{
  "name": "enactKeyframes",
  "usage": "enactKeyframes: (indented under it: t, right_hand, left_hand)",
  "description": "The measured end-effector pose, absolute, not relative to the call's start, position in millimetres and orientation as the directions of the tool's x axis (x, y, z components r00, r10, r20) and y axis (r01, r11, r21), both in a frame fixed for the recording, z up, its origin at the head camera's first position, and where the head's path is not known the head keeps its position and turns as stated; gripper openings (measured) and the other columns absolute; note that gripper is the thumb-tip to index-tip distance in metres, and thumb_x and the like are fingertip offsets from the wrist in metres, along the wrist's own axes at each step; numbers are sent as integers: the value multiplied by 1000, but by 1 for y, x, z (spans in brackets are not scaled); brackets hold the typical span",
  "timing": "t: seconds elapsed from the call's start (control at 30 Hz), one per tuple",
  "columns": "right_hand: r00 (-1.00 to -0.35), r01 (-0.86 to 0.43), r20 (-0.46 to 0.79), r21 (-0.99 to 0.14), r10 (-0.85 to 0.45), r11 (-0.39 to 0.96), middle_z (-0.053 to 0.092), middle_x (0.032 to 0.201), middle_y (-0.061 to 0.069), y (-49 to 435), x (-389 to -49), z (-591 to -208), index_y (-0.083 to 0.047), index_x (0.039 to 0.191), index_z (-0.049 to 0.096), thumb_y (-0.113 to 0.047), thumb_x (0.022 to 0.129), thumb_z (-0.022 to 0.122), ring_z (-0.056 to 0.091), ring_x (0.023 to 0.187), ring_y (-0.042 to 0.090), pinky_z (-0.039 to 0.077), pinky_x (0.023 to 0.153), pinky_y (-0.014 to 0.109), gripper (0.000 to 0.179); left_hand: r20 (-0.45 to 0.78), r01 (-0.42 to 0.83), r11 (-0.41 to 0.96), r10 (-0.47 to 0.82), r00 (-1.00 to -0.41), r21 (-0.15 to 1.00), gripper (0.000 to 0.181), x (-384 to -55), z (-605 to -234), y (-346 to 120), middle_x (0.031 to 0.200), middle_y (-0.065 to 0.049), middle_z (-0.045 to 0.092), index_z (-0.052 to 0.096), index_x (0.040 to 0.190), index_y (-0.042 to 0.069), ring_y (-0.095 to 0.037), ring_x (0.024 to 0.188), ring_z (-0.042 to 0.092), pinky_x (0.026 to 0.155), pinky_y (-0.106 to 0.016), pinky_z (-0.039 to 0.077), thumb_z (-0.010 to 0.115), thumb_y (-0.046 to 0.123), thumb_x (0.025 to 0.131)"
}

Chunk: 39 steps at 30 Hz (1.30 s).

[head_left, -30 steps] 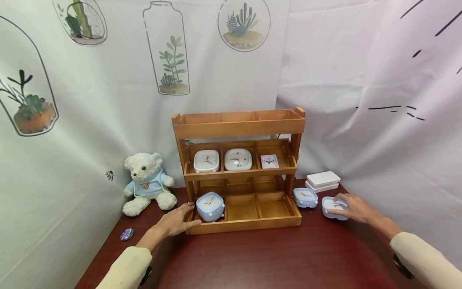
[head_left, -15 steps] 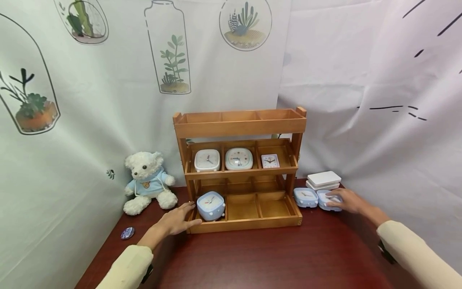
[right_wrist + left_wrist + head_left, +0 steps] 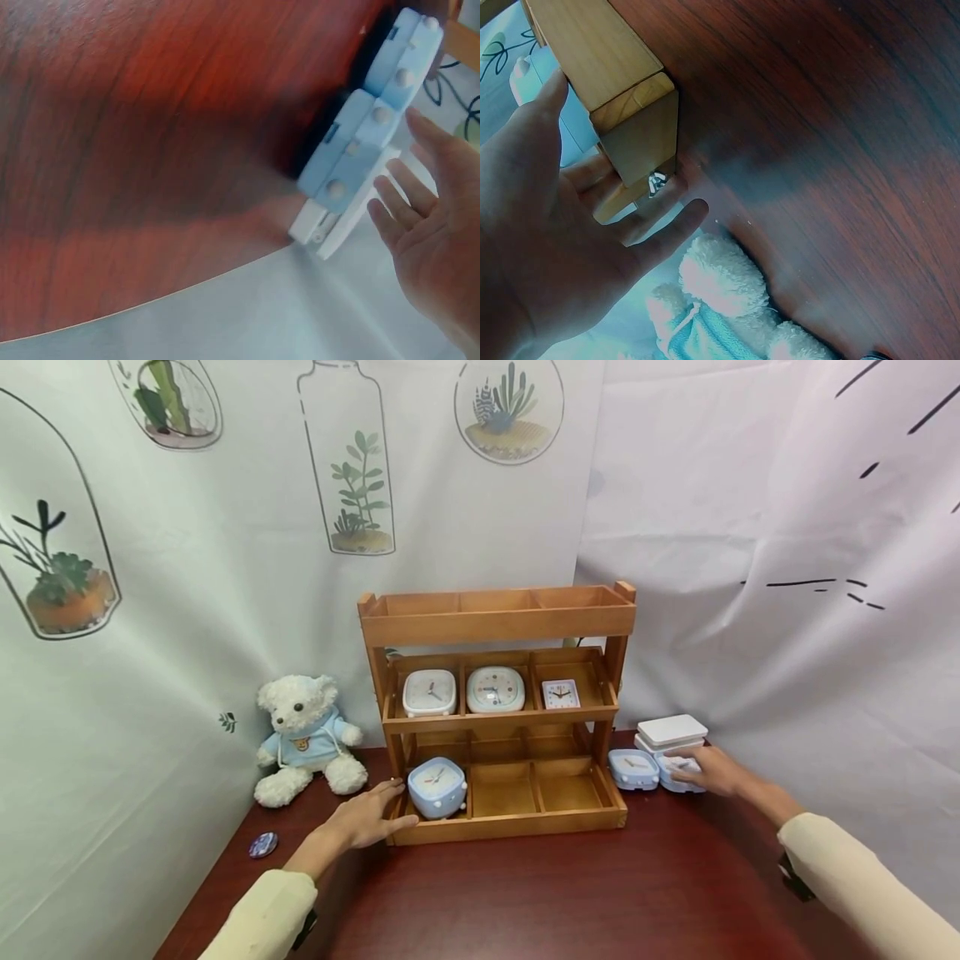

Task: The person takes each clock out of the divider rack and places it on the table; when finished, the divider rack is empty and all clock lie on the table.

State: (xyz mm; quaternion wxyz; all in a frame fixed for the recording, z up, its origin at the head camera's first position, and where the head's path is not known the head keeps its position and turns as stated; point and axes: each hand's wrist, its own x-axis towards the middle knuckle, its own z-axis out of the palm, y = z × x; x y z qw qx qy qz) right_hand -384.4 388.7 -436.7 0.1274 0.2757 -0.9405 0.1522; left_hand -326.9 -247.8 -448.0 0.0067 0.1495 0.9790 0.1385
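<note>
My left hand [image 3: 362,818] lies with spread fingers at the left end of a wooden rack [image 3: 510,831], its thumb over the front board. Beside that thumb, a pale blue alarm clock [image 3: 437,787] sits in the bottom tier's left compartment. My right hand [image 3: 718,774] hovers at the top of a second blue alarm clock [image 3: 349,154], fingers loosely extended; whether a fingertip touches it I cannot tell. That clock stands against a third blue alarm clock [image 3: 633,769], next to the rack's right end. In the right wrist view, no fingers wrap around either clock.
Two stacked white boxes [image 3: 672,729] stand behind the right-hand clocks. The middle tier holds a white clock [image 3: 429,693], a round-cornered clock [image 3: 495,690] and a small square clock [image 3: 561,694]. A teddy bear [image 3: 309,739] and a small blue-patterned disc [image 3: 263,845] are at left.
The right hand has slid its blue clock leftward and back against the neighbouring blue clock. Its fingers have since lifted to the clock's upper edge. The left hand has stayed put.
</note>
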Motion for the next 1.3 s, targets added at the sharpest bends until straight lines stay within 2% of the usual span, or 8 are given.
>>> enactKeyframes:
  t: [0.17,0.3,0.4,0.73,1.0,1.17,1.3]
  right_hand:
    - [-796,-592,315,-229,-517,773,72,120,24,370,-383,-426,9,125,70,-17,93,80,68,111,43,54,90,57,43]
    - [-785,-613,292,-248,-546,750,72,123,23,353,-380,-421,7,128,69,-23,95,77,70,105,37,55,86,51,45]
    - [-755,-648,325,-238,-569,724,73,123,20,340,-376,-419,5,127,70,-23,96,77,70,104,32,55,83,46,43]
    - [-717,-694,319,-240,-620,679,70,128,16,291,-361,-413,-1,130,70,-26,97,76,66,118,37,52,95,56,42]
    - [-640,-765,353,-207,-683,610,70,130,11,250,-358,-411,-6,131,70,-27,96,78,67,120,31,53,97,51,42]
    - [-636,-771,334,-256,-696,583,68,134,10,223,-357,-409,-6,135,67,-31,98,75,66,121,30,54,98,48,45]
    - [-622,-782,330,-300,-710,546,67,135,11,202,-359,-408,-5,136,67,-27,98,76,65,123,29,53,100,47,45]
  left_hand:
    - [29,287,918,290,-957,275,84,-326,-444,-249,161,-16,42,53,152,6,-44,138,50,101,-67,44,65,65,94]
    - [29,286,916,289,-957,280,84,-327,-444,-249,161,-17,42,53,152,6,-44,139,49,101,-67,44,65,65,94]
    - [34,289,914,291,-956,285,84,-326,-446,-249,161,-18,42,52,152,5,-44,140,48,102,-67,43,66,64,94]
    - [40,278,913,279,-959,300,83,-325,-451,-250,161,-17,42,51,153,6,-45,140,48,102,-66,44,66,63,95]
    - [45,268,913,267,-963,308,84,-325,-453,-251,161,-17,42,51,153,7,-45,140,48,104,-66,42,66,64,94]
    - [45,264,909,263,-964,323,83,-325,-454,-251,162,-16,42,51,154,7,-45,140,48,104,-67,42,66,63,95]
    - [43,265,905,267,-963,334,82,-324,-455,-250,163,-15,40,50,155,8,-45,140,48,104,-67,42,65,62,95]
